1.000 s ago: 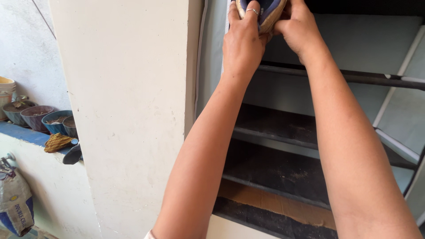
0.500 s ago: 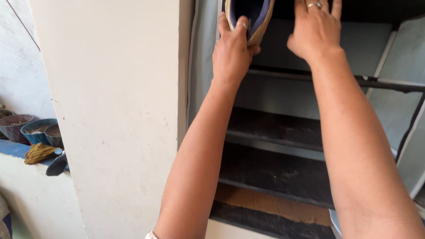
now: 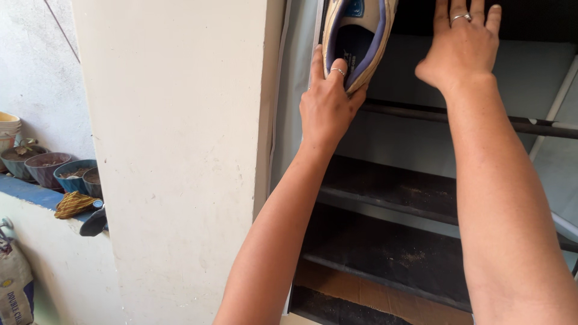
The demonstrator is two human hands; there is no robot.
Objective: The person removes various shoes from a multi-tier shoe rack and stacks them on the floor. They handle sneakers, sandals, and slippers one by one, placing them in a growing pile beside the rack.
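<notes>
Beige-and-purple sneaker is up at the top-left corner of the fabric shoe rack, opening facing me, heel end down, toe cut off by the frame edge. My left hand has it by the heel: thumb hooked inside the collar, the other fingers wrapped round the back of the heel, so closed and gripping the shoe. My right hand is flat and spread, fingers open, holding nothing, just right of the sneaker near the upper shelf; can't tell whether the palm actually touches the back panel. Handling guess: light, one hand carries it fine. Upper looks soft and padded, will squash under a pinch; sole rim looks stiffer, so heel counter or sole edge is the firmer hold. Not slippery, not fragile. Held only at the heel it may tip toe-down, so a second hold under the midsole would steady it. Dark metal rail runs across just below both hands; lower shelves are dark and dusty, no shoes on them. Left of the white pillar, well apart: clay plant pots on a blue ledge, a yellow cloth.
</notes>
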